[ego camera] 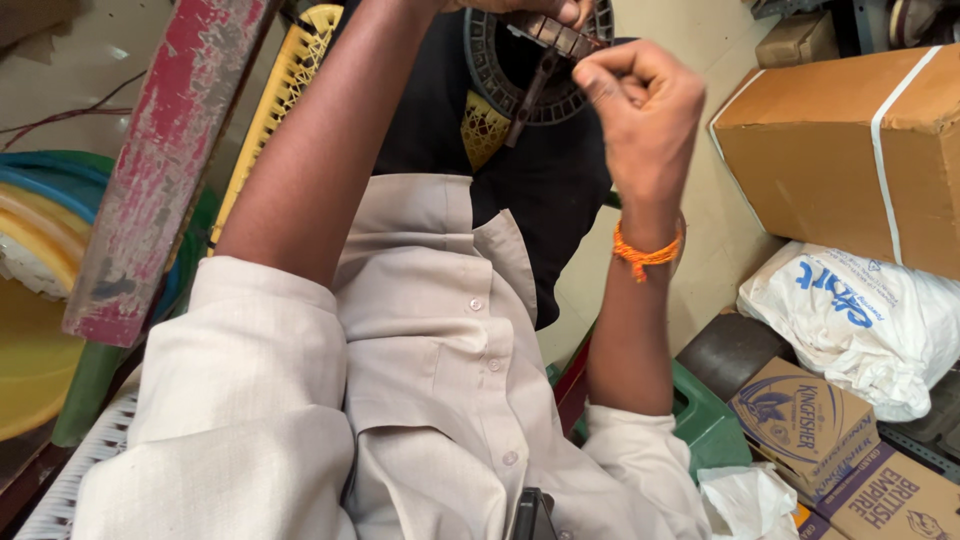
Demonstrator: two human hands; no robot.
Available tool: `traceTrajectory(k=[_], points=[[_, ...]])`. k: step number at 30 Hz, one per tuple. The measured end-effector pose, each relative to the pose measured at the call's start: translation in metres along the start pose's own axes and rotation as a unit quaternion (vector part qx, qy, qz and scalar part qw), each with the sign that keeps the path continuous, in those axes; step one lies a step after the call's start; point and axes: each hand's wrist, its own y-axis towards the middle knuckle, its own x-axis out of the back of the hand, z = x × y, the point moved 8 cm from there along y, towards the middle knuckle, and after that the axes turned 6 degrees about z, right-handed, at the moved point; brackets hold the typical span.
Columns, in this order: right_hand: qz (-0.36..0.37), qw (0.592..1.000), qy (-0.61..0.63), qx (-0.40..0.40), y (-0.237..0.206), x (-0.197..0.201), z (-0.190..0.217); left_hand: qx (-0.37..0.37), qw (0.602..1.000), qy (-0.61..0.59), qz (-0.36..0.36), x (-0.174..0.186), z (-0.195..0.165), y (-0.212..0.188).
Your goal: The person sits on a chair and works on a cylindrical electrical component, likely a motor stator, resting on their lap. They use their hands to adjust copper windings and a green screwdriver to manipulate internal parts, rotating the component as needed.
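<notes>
Big carton: a brown cardboard box (850,150) bound with a white strap sits far right on the floor, long side turned toward the person.
White sack: a crumpled white plastic bag (860,320) with blue lettering lies just in front of that carton, touching its lower edge.
Small cartons: two printed brown boxes (800,415) lie near right, tilted, with blue emblems and dark print on their faces; one overlaps the other.
Left side: a worn red painted bar (160,170) slants across stacked green, blue and yellow plastic tubs (40,300); a yellow lattice piece (280,90) stands behind it.
Round part: a dark ring with many slots around its rim (540,65) is held up far centre, over a black cloth.
Left arm: bare from a rolled pale sleeve, stretched far up to the top edge.
Left hand (560,10): only the fingertips show, pressed on the ring's top; how tightly it grips I cannot tell.
Right arm: bent upright at the elbow, an orange thread (645,252) round the wrist.
Right hand (645,110): curled nearly into a fist, thumb and forefinger pinched together at the ring's right edge.
</notes>
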Motion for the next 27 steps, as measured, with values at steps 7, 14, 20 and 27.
traceTrajectory(k=[7,14,20,27], points=[[0.001,0.997,-0.074,0.015,-0.007,-0.026,-0.009,0.056,0.994,0.078,-0.05,0.008,-0.015,-0.017],[-0.032,0.984,-0.158,0.08,-0.021,-0.043,-0.03,-0.137,0.926,0.302,-0.18,-0.014,-0.093,-0.056],[-0.052,0.988,-0.146,0.027,-0.03,-0.014,-0.029,-0.085,0.864,0.433,-0.243,-0.037,-0.088,-0.061],[-0.08,0.995,-0.043,-0.043,-0.03,0.027,-0.028,-0.115,0.861,0.42,-0.264,-0.042,-0.078,-0.071]])
